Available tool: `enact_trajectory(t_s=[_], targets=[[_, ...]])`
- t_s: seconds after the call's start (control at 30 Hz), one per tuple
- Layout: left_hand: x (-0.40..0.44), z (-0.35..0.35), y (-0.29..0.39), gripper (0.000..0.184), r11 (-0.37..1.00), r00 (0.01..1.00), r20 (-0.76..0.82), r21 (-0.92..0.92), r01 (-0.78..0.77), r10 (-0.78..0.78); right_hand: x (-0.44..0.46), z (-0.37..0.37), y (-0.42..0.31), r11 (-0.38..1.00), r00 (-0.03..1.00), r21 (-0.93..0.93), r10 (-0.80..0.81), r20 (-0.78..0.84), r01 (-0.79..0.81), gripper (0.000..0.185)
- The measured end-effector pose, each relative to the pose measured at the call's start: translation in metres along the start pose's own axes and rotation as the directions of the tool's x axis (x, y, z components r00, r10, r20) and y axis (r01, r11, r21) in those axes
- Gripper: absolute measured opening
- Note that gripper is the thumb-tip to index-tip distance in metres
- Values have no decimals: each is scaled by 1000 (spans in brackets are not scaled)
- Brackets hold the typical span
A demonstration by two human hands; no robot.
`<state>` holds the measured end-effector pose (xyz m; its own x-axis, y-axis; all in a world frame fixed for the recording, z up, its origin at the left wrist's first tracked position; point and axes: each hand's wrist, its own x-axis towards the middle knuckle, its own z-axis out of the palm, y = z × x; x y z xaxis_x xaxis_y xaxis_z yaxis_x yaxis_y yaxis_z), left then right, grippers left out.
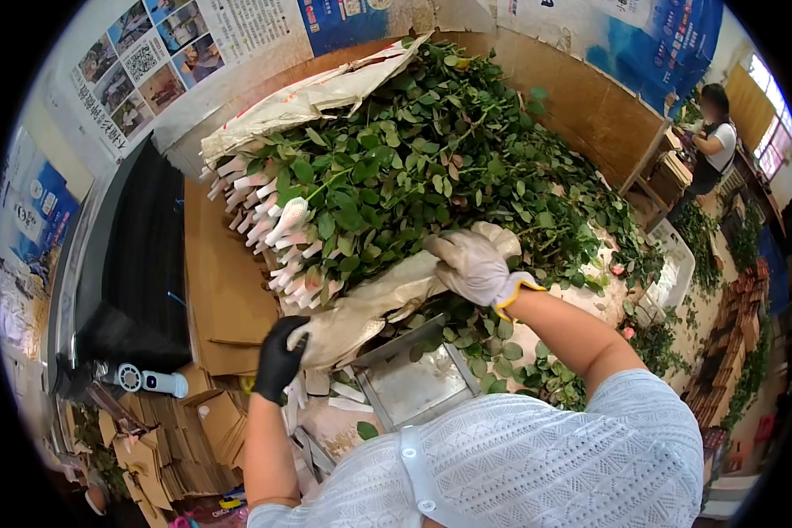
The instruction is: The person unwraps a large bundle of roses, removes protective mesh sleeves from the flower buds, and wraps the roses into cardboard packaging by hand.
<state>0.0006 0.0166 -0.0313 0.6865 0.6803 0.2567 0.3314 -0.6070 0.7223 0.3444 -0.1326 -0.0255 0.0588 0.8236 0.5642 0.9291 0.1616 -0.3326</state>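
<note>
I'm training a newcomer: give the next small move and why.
Probably pull the near sheet gently taut: it lies crumpled against the leaves, with the left hand at one end and the right hand near the other.

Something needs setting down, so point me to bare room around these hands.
Mostly bare: the brown cardboard between the black belt and the white sleeves, and the metal tray between the pale wrap and the knitted shirt. Crowded: the leafy pile beyond the wrap.
</note>
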Motion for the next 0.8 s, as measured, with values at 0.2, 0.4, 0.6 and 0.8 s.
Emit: enact_trajectory(t_s=[0.2, 0.4, 0.6, 0.8], targets=[[-75, 83, -123, 37, 990, 964, 240, -51, 132, -116, -62, 63, 39, 961, 904, -89, 277, 326, -262, 25], [-126, 81, -88, 37, 958, 989, -8, 248, 147, -150, -46, 44, 21, 980, 930, -62, 199, 309, -190, 28], [-188, 63, -22, 42, 916, 889, -365, 181, 358, -275, -22, -22, -27, 940, 951, 151, 311, 1, -307, 52], [-207, 89, 23, 39, 966, 950, -226, 99, 241, -214, 39, -21, -73, 904, 991, 422, 4, 137, -62, 66]])
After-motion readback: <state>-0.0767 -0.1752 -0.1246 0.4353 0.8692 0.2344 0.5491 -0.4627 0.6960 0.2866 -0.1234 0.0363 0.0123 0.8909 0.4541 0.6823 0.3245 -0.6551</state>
